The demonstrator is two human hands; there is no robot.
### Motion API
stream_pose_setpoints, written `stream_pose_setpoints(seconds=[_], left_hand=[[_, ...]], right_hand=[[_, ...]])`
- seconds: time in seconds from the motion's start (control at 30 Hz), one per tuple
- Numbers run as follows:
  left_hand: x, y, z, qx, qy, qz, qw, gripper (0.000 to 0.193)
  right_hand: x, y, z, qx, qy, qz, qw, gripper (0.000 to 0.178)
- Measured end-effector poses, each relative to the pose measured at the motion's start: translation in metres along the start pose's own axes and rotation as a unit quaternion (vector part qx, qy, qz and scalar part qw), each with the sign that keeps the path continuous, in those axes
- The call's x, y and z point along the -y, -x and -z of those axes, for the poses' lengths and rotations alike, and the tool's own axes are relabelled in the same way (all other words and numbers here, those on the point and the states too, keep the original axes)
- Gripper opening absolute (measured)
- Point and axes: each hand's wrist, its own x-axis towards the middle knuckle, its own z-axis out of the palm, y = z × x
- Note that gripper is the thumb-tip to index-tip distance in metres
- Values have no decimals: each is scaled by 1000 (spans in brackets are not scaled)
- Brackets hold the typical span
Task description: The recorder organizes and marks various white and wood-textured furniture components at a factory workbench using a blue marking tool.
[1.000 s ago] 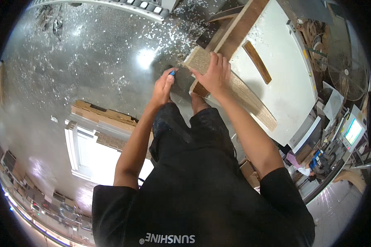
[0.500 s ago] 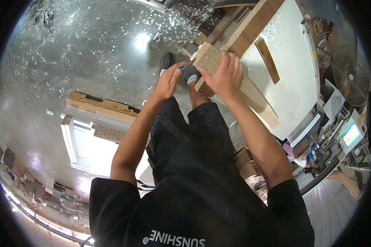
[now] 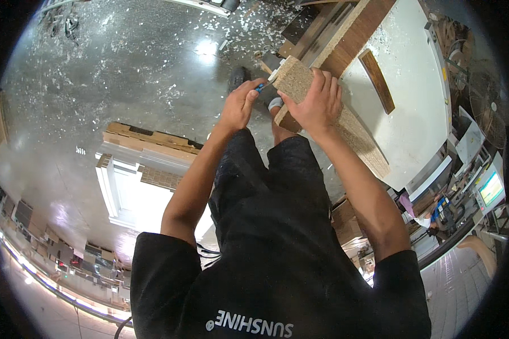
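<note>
My left hand (image 3: 240,105) is closed around a blue-handled knife (image 3: 260,88), most of its handle hidden in the fingers. Its thin metal end meets the left end of a chipboard strip (image 3: 293,80), where a white edge (image 3: 273,75) shows. Thumb and fingers of my right hand (image 3: 321,107) clasp the strip across its width. The long strip runs on beneath my right forearm toward the lower right and rests over the corner of the white-topped table (image 3: 407,85).
A narrow brown wooden piece (image 3: 377,81) lies on the tabletop. White shavings (image 3: 254,25) are scattered on the floor. Stacked white panels with cardboard (image 3: 152,141) stand at my left. At the far right are a fan (image 3: 489,113) and a lit screen (image 3: 491,189).
The whole view has shifted slightly, so the scene sits a little further right. Both hands keep their hold, and the knife stays at the strip's end.
</note>
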Motion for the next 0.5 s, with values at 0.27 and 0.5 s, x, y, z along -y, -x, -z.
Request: stream_pose_setpoints(seconds=[0.27,0.5], left_hand=[[4,16,-5,-19,12,2,1000,53],[2,12,-1,-15,25,31,999,50]], right_hand=[[0,1,1,9,10,5,1000,89],[-1,2,1,11,2,3,1000,89]])
